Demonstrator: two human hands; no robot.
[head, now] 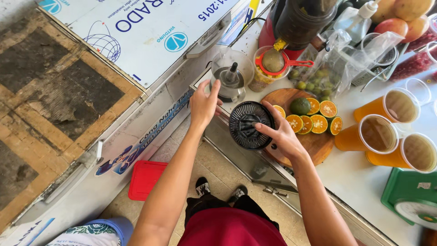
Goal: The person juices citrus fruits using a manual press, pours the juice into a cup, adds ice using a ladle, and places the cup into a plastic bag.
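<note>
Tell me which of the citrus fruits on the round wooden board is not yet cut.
The dark green whole fruit at the back of the wooden board. The cut halves beside it all show orange flesh; this one shows only green peel.

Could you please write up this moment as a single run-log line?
left hand: on juicer base | right hand: holding black strainer cone | nearby: halved citrus on wooden board, three cups of juice

Green scale (412, 198) cut off at edge; blender (302, 20) top cropped.
</note>
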